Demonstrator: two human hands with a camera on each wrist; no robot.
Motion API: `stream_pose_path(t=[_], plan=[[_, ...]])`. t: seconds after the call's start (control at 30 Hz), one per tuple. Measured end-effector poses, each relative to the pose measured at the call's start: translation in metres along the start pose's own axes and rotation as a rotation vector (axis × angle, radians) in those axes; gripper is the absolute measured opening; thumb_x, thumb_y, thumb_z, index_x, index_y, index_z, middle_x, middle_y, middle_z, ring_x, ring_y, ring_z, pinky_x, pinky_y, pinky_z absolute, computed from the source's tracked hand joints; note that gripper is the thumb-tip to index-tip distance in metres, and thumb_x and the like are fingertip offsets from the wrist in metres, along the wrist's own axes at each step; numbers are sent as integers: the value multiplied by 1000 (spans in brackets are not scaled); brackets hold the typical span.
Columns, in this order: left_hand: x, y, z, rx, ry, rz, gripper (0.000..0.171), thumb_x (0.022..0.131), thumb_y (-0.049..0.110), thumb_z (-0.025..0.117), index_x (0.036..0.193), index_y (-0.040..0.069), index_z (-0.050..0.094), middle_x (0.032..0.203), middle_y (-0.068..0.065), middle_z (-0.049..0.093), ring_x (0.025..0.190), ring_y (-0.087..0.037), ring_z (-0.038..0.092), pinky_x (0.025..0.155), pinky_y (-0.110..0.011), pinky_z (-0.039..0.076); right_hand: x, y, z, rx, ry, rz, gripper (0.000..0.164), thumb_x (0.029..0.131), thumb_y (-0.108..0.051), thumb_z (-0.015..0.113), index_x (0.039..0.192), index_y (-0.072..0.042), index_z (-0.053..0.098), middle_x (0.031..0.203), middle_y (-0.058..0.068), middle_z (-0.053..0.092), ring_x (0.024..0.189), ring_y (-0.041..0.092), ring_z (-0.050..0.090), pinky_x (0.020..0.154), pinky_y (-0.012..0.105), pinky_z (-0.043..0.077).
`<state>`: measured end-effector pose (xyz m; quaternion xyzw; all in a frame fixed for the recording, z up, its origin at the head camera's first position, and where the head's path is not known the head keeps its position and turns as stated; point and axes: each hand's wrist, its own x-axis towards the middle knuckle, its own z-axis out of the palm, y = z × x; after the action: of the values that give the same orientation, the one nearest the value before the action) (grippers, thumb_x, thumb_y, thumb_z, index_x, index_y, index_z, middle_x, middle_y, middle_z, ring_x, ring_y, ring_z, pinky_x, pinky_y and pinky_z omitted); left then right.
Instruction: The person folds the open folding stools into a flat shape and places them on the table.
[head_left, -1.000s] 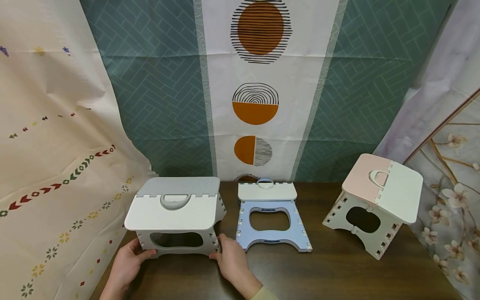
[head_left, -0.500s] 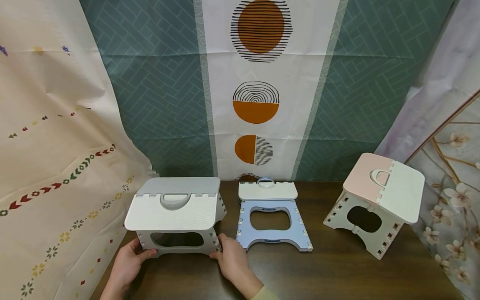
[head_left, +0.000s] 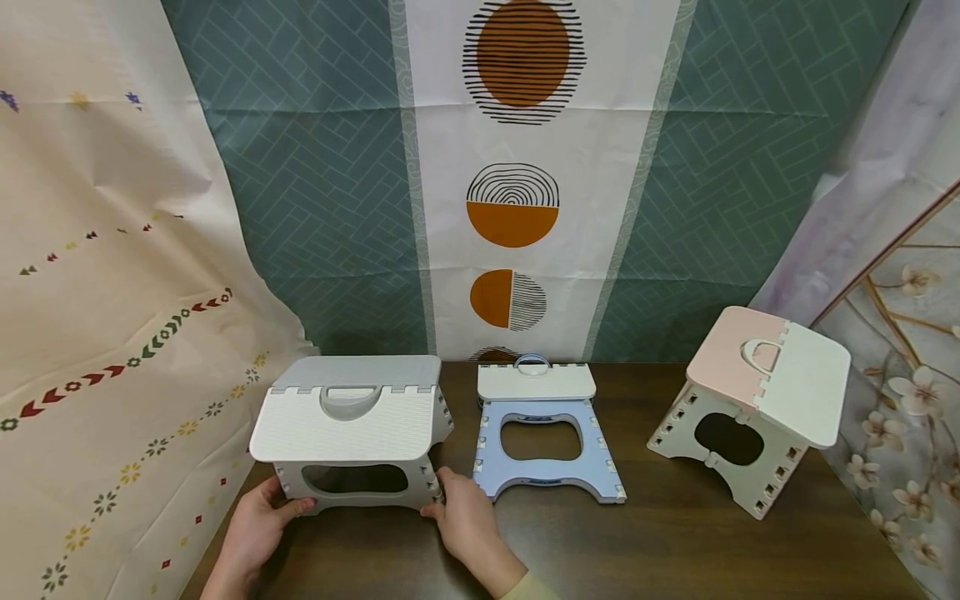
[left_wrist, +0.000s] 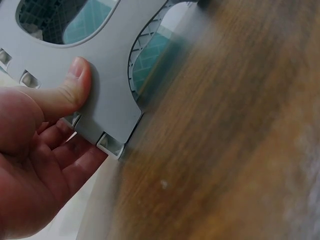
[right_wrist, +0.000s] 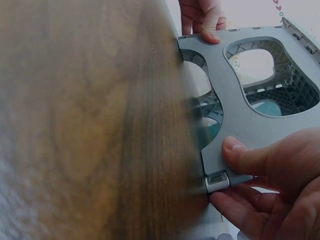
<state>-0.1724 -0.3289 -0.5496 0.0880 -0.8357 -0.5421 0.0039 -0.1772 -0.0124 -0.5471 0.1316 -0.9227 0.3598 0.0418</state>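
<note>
A grey and white folding step stool (head_left: 330, 433) stands unfolded at the left of the table, its grey handle (head_left: 351, 407) set in the top. My left hand (head_left: 251, 527) holds the lower left corner of its front leg panel. In the left wrist view the thumb (left_wrist: 75, 85) presses the panel's face while the fingers reach behind the edge. At the lower right corner, my right hand (head_left: 467, 515) pinches the same panel. In the right wrist view its thumb (right_wrist: 245, 156) lies on the front, with fingers curled behind.
Beside my right hand, a blue and white folding stool (head_left: 491, 471) appears flattened on the brown wooden table (head_left: 600, 550). An unfolded pink and pale green stool (head_left: 802, 383) stands at the right. Patterned cloths (head_left: 322, 208) hang behind and at both sides.
Both hands keep the same hold on the grey and white stool, which stays in place. Only the head view has shifted very slightly.
</note>
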Motion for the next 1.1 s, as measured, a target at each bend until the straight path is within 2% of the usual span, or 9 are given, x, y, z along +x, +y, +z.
stream_pose_path(t=[0.37,1.1], plan=[[-1,1,0,5,-1,-15,48,87,12,77,126,-9,58,109,-12,69,89,-10,63,74,-28,52,0,1,2,-20,1,-4,34,75,-29,86,95,-17,63,74,-8,59,68,11,60,55,31,44],[0,-1,1,-10,-3,8,44,87,10,76,123,-10,59,106,-12,69,88,-10,64,74,-28,52,0,2,1,-20,0,-20,33,74,-29,86,89,-18,60,71,-9,57,66,12,60,53,32,43]])
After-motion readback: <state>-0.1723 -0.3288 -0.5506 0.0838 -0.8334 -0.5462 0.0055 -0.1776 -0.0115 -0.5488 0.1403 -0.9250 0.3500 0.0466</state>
